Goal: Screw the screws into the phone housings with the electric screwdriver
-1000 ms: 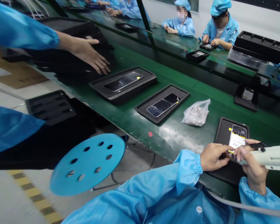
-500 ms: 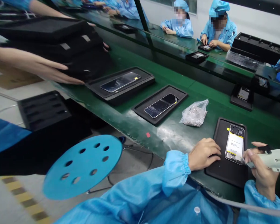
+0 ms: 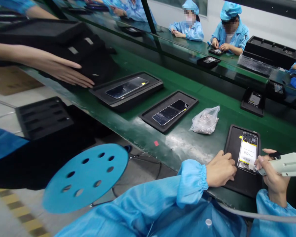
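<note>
In the head view an opened phone (image 3: 247, 152) lies in a black foam tray (image 3: 233, 146), its inside upward, showing a white battery and a yellow tab at its left edge. My left hand (image 3: 220, 169) rests on the tray's left side, fingers bent and a little apart, with no object visible in it. My right hand (image 3: 273, 176) is closed around a pale green electric screwdriver (image 3: 287, 164), lying nearly level. Its tip points at the phone's lower right corner; whether it touches is hidden by my fingers.
A clear bag of small parts (image 3: 205, 121) lies left of my tray. Two foam trays with phones, a nearer tray (image 3: 144, 115) and a farther tray (image 3: 156, 86), follow. Another person's hand (image 3: 61, 67) holds stacked black trays (image 3: 64, 36). A blue stool (image 3: 88, 177) stands below.
My left hand has shifted slightly right and its fingers are more bent. The screwdriver and my right hand have moved slightly left. The other person's hands and tray stack have shifted slightly.
</note>
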`<state>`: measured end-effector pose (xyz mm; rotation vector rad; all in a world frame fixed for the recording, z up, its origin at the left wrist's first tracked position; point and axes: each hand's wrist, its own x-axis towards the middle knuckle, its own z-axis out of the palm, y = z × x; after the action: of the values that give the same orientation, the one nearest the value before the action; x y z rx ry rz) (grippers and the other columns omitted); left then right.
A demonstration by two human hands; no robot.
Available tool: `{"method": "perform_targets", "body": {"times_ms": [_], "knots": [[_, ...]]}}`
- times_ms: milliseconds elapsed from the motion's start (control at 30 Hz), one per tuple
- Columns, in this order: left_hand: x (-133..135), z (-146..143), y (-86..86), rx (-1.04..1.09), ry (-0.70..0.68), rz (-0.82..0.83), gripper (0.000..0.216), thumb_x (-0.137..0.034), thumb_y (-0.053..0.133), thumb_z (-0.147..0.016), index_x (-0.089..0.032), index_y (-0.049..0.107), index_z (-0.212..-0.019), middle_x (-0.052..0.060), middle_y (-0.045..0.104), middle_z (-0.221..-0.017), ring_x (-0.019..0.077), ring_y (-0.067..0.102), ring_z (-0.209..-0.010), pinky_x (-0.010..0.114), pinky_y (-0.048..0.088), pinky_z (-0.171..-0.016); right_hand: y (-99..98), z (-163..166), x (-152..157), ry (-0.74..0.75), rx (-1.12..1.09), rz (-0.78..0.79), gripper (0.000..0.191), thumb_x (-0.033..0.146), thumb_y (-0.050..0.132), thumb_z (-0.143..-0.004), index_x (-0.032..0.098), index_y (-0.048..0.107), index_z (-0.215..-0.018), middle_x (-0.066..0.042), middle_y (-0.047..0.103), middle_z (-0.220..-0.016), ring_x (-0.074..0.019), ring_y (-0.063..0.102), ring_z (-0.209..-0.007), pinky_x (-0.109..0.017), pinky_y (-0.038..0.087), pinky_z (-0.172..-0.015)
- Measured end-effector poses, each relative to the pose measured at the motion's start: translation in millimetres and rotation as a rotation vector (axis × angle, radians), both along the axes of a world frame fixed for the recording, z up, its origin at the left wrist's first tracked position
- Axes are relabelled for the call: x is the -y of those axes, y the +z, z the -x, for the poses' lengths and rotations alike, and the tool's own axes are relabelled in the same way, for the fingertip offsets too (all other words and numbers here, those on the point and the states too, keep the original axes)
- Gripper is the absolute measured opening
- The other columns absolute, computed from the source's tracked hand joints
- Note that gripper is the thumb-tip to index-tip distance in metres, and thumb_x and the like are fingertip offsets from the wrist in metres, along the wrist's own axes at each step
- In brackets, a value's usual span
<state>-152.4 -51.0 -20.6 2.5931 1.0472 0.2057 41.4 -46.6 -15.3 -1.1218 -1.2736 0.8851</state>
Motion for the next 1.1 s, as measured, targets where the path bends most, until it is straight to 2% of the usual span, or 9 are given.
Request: {"method": "perform_targets", "body": {"times_ms": [233,367,500,600,767,933,1100], "knots": [[-2,2,-3.9,0.264,0.085,0.047,0.008,-0.021,0.063,-0.086,-0.017,0.068,-0.082,0.0,0.071,-0.077,0.0145,0.062,-0.074,0.031,0.035,-0.081,8.2,4,1,0.009,0.137,-0.009,0.023,0.033,0.072,-0.078,0.017,0.056,-0.083,0.001,0.059,-0.055,-0.0169,0.057,-0.052,-0.033,0.049,-0.057],[0,-3,-11.0,0.406,0.147,0.102,0.006,-0.016,0.064,-0.083,-0.017,0.07,-0.086,0.0,0.074,-0.08,0.014,0.066,-0.075,0.028,0.037,-0.081,8.8,6,1,0.006,0.15,0.013,0.024,0.033,0.073,-0.077,0.017,0.056,-0.082,0.0,0.06,-0.056,-0.0179,0.057,-0.053,-0.034,0.05,-0.058],[2,-11,-19.4,0.521,0.183,0.149,0.016,-0.012,0.063,-0.083,-0.017,0.068,-0.097,0.001,0.074,-0.087,0.0142,0.068,-0.081,0.025,0.041,-0.08,6.1,5,0,0.0,0.169,-0.019,0.021,0.031,0.071,-0.078,0.017,0.057,-0.082,0.0,0.061,-0.058,-0.0182,0.058,-0.054,-0.034,0.049,-0.06],[3,-16,-25.0,0.598,0.197,0.191,0.017,-0.011,0.061,-0.083,-0.018,0.068,-0.098,0.0,0.074,-0.09,0.0142,0.068,-0.083,0.024,0.044,-0.082,6.2,2,2,0.008,0.183,-0.037,0.021,0.032,0.071,-0.079,0.017,0.058,-0.081,-0.001,0.06,-0.058,-0.0183,0.058,-0.055,-0.034,0.049,-0.062],[4,-19,-30.6,0.68,0.264,0.245,0.02,-0.011,0.068,-0.078,-0.017,0.066,-0.096,-0.001,0.074,-0.084,0.0143,0.068,-0.083,0.025,0.044,-0.086,11.1,2,14,0.013,0.056,0.009,0.03,0.029,0.071,-0.08,0.018,0.054,-0.102,0.002,0.06,-0.061,-0.0197,0.06,-0.06,-0.035,0.047,-0.064],[5,-20,-31.8,0.744,0.31,0.278,0.027,-0.011,0.07,-0.078,-0.016,0.064,-0.103,0.0,0.075,-0.086,0.014,0.068,-0.084,0.025,0.043,-0.087,16.0,17,19,0.163,-0.14,-0.043,0.022,0.023,0.062,-0.086,0.02,0.05,-0.104,0.004,0.056,-0.056,-0.0172,0.058,-0.056,-0.035,0.048,-0.064],[6,-20,-31.9,0.782,0.306,0.286,0.027,-0.009,0.068,-0.079,-0.017,0.062,-0.104,0.0,0.075,-0.088,0.0143,0.069,-0.087,0.027,0.042,-0.089,15.5,23,16,0.186,-0.161,-0.058,0.02,0.021,0.06,-0.087,0.02,0.05,-0.105,0.004,0.058,-0.057,-0.0164,0.058,-0.057,-0.035,0.048,-0.064]]}}
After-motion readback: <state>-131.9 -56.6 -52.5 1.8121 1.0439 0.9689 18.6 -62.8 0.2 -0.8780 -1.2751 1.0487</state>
